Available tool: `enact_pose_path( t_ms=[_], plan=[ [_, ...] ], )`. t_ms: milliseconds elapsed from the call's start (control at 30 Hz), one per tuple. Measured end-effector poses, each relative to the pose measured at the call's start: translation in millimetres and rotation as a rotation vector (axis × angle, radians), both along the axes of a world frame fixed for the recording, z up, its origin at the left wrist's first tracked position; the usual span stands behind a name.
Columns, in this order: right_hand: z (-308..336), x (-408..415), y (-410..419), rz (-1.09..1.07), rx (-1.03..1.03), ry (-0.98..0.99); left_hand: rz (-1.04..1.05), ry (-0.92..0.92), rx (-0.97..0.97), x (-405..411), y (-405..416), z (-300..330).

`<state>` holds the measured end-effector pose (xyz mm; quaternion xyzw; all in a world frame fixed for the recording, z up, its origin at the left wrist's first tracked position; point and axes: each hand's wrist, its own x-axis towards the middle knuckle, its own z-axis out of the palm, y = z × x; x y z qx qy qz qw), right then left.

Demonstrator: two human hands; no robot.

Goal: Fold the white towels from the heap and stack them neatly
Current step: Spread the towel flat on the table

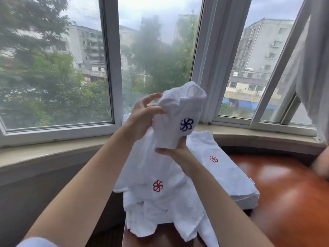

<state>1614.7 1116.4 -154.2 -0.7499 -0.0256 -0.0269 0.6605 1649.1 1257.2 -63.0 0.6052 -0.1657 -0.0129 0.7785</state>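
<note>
Both hands raised in front of the window [58, 68], working one white towel [179, 114] held in the air above the heap [160, 198]. Towel is bunched, blue pinwheel logo [186, 124] facing the camera. Left hand [142, 118] touches its left edge, fingers loosely spread, thumb and fingertips against the cloth; can't tell if it actually pinches. Right hand [173, 148] grips the towel's lower end from below, fingers curled round the fabric. Heap lies crumpled on the brown glossy surface [284, 193], one red logo [157, 185] showing. Just right of the heap, touching it, a stack [231, 175] of folded towels, top one flat with a small red logo. Sill [53, 154] runs behind. Curtain [315, 77] hangs at far right.
</note>
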Motion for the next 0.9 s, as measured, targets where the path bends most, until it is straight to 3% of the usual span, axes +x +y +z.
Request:
enact_pose_path(
  t_ms=[100,167,233,267,367,433,533,667,800,900],
  plan=[
    [1.6,5.2,15.7,-0.047,0.168,0.007,-0.179,0.094,0.034,-6.1,2.8,-14.0],
    [4.1,9.3,16.4,-0.295,0.227,0.06,0.012,-0.026,0.195,-4.8,7.1,-36.8],
    [-0.7,11.3,9.9,-0.459,0.243,0.189,0.334,-0.213,0.508,1.5,18.6,-62.6],
    [-2.9,11.4,5.6,-0.485,0.254,0.224,0.373,-0.261,0.647,4.7,25.5,-74.9],
    [4.8,10.5,-7.0,-0.428,0.355,0.226,0.085,-0.207,0.962,6.5,32.7,-102.8],
    [18.5,10.2,-20.8,-0.34,0.427,0.154,0.071,-0.2,1.136,5.7,21.6,-110.8],
    [36.5,10.6,-51.1,-0.35,0.514,0.014,0.304,-0.368,1.049,5.9,-8.1,-99.0],
    [43.7,10.3,-107.9,-0.52,0.451,-0.056,0.311,-0.449,0.791,2.6,-69.8,-76.8],
    [23.9,-3.5,-180.1,-0.545,0.418,0.005,0.238,-0.343,0.652,1.6,-153.3,-77.0],
    [-3.1,-21.1,-244.6,-0.581,0.455,0.076,0.196,-0.262,0.655,0.2,-225.7,-92.1]
  ],
)
